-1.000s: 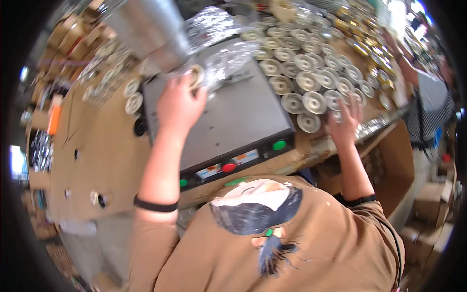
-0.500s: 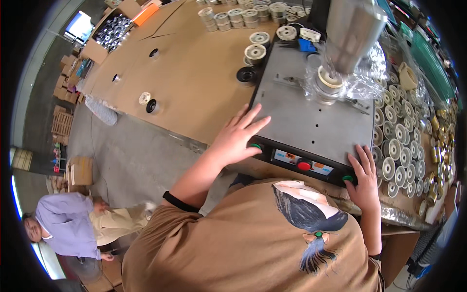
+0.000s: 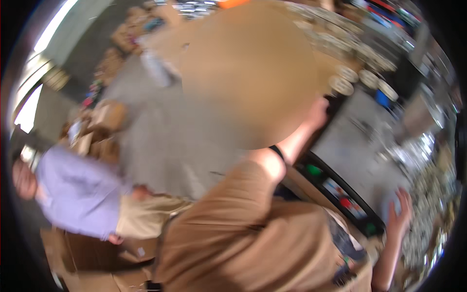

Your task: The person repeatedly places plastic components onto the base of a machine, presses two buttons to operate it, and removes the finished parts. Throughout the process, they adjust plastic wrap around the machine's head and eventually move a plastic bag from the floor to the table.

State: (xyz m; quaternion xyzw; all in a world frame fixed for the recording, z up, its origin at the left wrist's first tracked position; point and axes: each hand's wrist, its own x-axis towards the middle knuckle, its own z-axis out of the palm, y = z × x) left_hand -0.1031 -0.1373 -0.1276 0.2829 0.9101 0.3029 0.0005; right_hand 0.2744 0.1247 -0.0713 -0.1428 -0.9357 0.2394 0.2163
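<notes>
The picture is blurred by a quick turn of the head. My left hand (image 3: 318, 113), a black band on its wrist, reaches to the far left corner of a grey machine (image 3: 362, 138), beside a dark part and some round metal spools (image 3: 351, 80). Whether the hand grips anything is lost in the blur. My right hand (image 3: 402, 214) lies with fingers spread on the machine's near right edge, holding nothing. The control strip (image 3: 343, 194) with green and red buttons runs between my arms.
A cardboard-covered table (image 3: 243, 63) spreads out left of the machine. Many shiny spools (image 3: 428, 185) crowd the right side. Another person in a purple shirt (image 3: 78, 194) crouches on the grey floor at lower left, among cardboard boxes (image 3: 104, 117).
The view has swung left and down. My left hand moved from the machine's top to its far left corner. My right hand stays at the near right edge.
</notes>
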